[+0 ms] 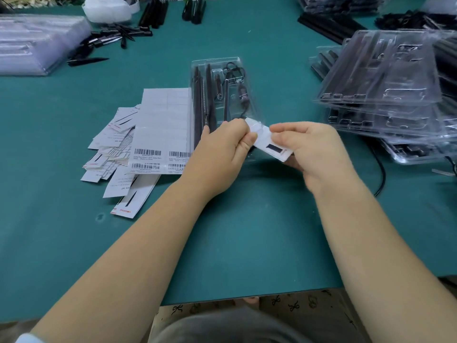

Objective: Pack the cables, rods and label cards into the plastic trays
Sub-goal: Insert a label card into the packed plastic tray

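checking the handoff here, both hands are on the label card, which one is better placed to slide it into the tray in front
Probably the left hand. It pinches the label card at the end that lies over the near end of the filled plastic tray. The right hand grips the outer end, farther from the tray.

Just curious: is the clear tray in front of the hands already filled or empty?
Filled: the clear tray holds black rods and a coiled cable.

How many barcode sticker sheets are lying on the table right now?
1. The sticker sheet lies flat just left of the filled tray, partly covering the loose label cards. More sheets could be hidden beneath it; I cannot tell.
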Motion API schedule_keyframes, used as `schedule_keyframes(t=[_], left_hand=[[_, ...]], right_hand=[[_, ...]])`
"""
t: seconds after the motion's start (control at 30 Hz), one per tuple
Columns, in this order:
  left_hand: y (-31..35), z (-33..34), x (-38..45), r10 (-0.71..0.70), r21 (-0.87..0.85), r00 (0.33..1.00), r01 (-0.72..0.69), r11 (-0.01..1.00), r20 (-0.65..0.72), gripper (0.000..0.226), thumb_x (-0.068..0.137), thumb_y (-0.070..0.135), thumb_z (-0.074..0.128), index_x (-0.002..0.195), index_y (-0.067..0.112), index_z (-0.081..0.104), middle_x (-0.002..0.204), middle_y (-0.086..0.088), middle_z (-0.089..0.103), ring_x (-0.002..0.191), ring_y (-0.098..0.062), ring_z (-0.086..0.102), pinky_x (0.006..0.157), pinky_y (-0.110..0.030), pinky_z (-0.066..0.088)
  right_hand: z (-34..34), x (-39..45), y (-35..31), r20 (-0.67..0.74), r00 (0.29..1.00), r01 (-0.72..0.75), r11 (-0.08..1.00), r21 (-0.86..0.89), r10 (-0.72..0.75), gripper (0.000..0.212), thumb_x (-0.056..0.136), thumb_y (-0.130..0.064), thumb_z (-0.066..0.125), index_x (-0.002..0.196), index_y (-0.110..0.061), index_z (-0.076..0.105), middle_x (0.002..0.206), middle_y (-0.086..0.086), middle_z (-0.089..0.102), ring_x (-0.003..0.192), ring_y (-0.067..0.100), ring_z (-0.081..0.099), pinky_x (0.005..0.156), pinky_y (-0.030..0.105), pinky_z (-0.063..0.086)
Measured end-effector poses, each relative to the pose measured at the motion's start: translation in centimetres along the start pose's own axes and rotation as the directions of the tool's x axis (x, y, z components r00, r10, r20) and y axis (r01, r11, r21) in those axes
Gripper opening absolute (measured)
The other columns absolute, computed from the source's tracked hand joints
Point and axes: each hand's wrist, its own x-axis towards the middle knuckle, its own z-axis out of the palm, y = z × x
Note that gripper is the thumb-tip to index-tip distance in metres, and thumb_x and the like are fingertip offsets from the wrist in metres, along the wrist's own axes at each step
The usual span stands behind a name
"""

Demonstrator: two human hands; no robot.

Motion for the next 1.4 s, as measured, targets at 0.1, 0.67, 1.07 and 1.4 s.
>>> schedule_keyframes(t=[0.1,0.67,1.07,1.4], left_hand=[[0.1,0.1,0.1,-0.010,0.001,1.000,0.010,1.000,0.006,0.026,0.102,0.030,0.036,0.080,0.016,0.038,0.069,0.010,0.040,0.069,0.007,0.043,0.111,-0.053,0.020],[-1.0,-1.0,0.2,0.066,0.062,0.995,-0.071,0.996,0.078,0.022,0.092,0.042,0.056,0.094,0.021,0.049,0.079,0.009,0.054,0.073,-0.008,0.049,0.076,-0.032,0.035],[-1.4,0.7,0.4,-0.016,0.487,0.999,0.035,0.872,-0.044,0.047,0.098,0.030,0.039,0.144,0.027,0.036,0.145,0.011,0.042,0.130,-0.017,0.036,0.100,-0.037,0.023],[-2.0,0.4,0.8,-0.025,0.515,0.997,-0.014,0.857,0.068,0.052,0.096,0.054,0.034,0.144,0.033,0.032,0.148,0.021,0.035,0.130,-0.018,0.034,0.094,-0.039,0.024]], right_hand=[[1.4,0.5,0.8,-0.068,0.995,0.069,0.995,-0.069,-0.074,0.011,0.076,-0.008,0.075,0.081,-0.017,0.073,0.074,0.000,0.072,0.068,0.015,0.067,0.069,0.032,0.058],[1.4,1.7,1.7,0.314,0.913,0.400,0.429,-0.810,-0.260,0.032,0.091,-0.036,0.050,0.119,-0.024,0.061,0.137,-0.008,0.050,0.122,0.024,0.035,0.096,0.038,0.024],[0.7,2.4,1.6,0.285,0.937,0.350,0.596,-0.723,-0.204,0.035,0.088,-0.047,0.058,0.122,-0.037,0.056,0.080,-0.032,0.027,0.120,0.020,0.037,0.098,0.035,0.026],[1.5,2.6,2.8,0.287,0.924,0.369,0.398,-0.840,-0.251,0.040,0.099,-0.044,0.031,0.135,-0.033,0.043,0.132,-0.009,0.052,0.120,0.019,0.032,0.081,0.032,0.014]])
